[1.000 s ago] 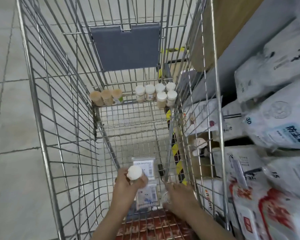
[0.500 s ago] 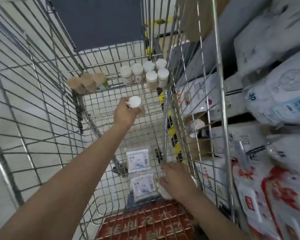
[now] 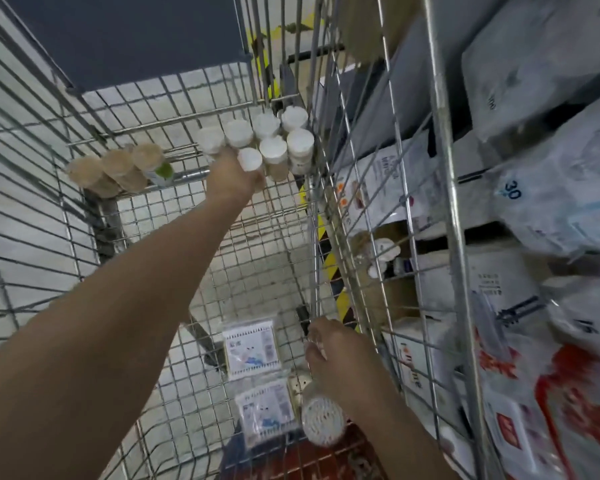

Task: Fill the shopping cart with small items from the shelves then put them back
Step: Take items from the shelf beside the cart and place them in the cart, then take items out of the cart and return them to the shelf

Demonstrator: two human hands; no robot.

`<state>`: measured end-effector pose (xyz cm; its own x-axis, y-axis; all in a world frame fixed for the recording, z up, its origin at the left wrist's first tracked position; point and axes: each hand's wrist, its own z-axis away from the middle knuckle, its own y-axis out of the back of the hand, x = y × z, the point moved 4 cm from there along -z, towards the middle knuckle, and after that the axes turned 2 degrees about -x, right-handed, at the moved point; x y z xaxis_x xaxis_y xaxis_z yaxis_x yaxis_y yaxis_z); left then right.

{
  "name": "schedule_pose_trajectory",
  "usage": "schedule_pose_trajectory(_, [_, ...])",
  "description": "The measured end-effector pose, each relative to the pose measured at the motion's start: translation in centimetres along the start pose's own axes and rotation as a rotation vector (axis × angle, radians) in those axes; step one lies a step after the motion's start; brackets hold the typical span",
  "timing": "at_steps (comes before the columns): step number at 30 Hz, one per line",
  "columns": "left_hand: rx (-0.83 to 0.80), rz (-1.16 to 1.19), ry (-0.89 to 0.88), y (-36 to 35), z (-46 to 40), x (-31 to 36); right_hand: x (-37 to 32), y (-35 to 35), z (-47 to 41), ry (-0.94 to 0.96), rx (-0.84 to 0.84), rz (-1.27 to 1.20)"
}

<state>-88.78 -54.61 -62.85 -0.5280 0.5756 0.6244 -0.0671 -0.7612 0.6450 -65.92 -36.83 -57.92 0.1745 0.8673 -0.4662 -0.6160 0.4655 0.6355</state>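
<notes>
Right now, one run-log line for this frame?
phase: loading cart | left hand: sets white-capped jar beside jar cluster | right hand: grips round container | flat packets: on cart floor

left hand (image 3: 234, 178) grips white-capped jar (image 3: 250, 161) | right hand (image 3: 340, 358) holds container (image 3: 323, 422)

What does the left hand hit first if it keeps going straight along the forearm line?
Likely the cluster of white-capped jars at the cart's far end. The left hand, gripping a white-capped jar, is already right beside them; whether they touch is unclear. The cart's end wall stands behind.
</notes>
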Motion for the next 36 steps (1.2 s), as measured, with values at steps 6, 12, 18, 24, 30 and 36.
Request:
schedule_pose_trajectory(6, [0.013,0.176,0.082,-0.5,-0.8,0.2,0.0,0.3,-0.2,-0.02,-0.002,-0.066])
schedule_pose_trajectory(12, [-0.035,0.269,0.013,-0.2,0.7,-0.1,-0.1,0.2,0.4,-0.024,0.008,-0.104])
schedule_pose_trajectory(18, [-0.278,0.083,0.056,1.7,8.7,-3.3,-0.9,1.2,2.3,-0.044,-0.004,-0.131])
schedule_pose_trajectory(24, [-0.589,-0.318,-0.159,6.4,21.4,-6.1,-2.2,2.9,6.5,-0.027,-0.007,-0.13])
schedule_pose_trajectory(30, [-0.601,-0.71,-0.431,13.7,32.0,-2.9,-4.5,6.3,14.6,0.008,0.049,-0.177])
schedule_pose_trajectory(36, [-0.573,-0.797,-0.577,18.2,38.9,3.1,-5.7,10.7,26.4,-0.01,0.269,-0.233])
